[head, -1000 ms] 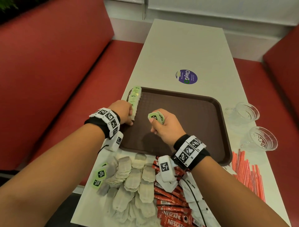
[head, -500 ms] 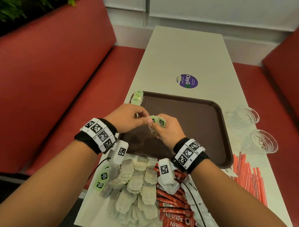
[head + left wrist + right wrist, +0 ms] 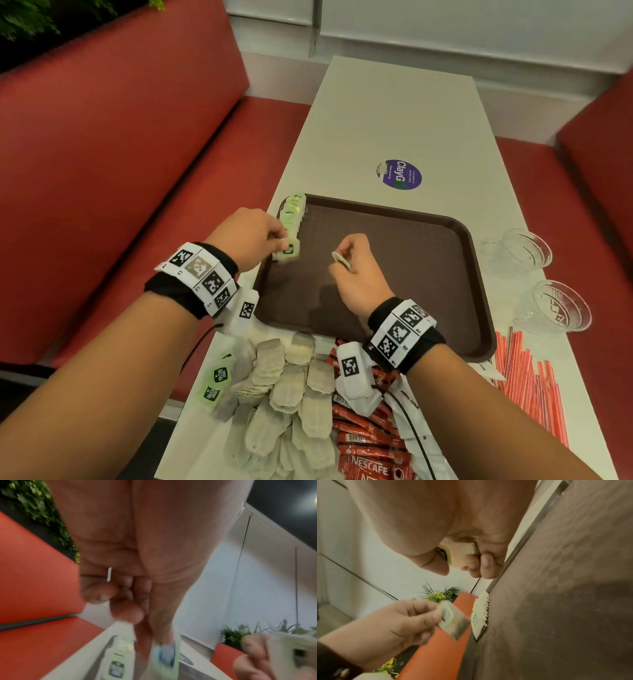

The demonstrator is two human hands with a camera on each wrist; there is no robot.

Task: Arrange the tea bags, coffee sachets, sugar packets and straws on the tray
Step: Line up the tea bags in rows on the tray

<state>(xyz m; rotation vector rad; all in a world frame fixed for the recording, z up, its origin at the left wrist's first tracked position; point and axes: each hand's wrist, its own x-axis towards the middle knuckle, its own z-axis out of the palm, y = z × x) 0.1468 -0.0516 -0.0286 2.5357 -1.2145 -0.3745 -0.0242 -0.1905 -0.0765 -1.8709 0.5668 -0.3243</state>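
Observation:
A brown tray [image 3: 411,246] lies on the white table. A row of tea bags [image 3: 292,214] with green tags runs along the tray's left edge. My left hand [image 3: 279,241] pinches one tea bag [image 3: 287,251] at the near end of that row; in the left wrist view the tea bag [image 3: 164,654] hangs blurred from the fingertips. My right hand [image 3: 337,255] hovers over the tray's middle and grips a small stack of tea bags [image 3: 340,261], whose green tag [image 3: 448,555] shows between thumb and curled fingers.
Near the table's front edge lie loose tea bags [image 3: 291,394], red coffee sachets [image 3: 366,445] and white sugar packets [image 3: 411,407]. Red straws [image 3: 527,387] lie right of the tray, with two clear cups [image 3: 520,251] behind them. Red benches flank the table.
My left hand came to the right hand, took one tea bag from its stack, and carried it left to the row's near end. The right hand stayed over the tray.

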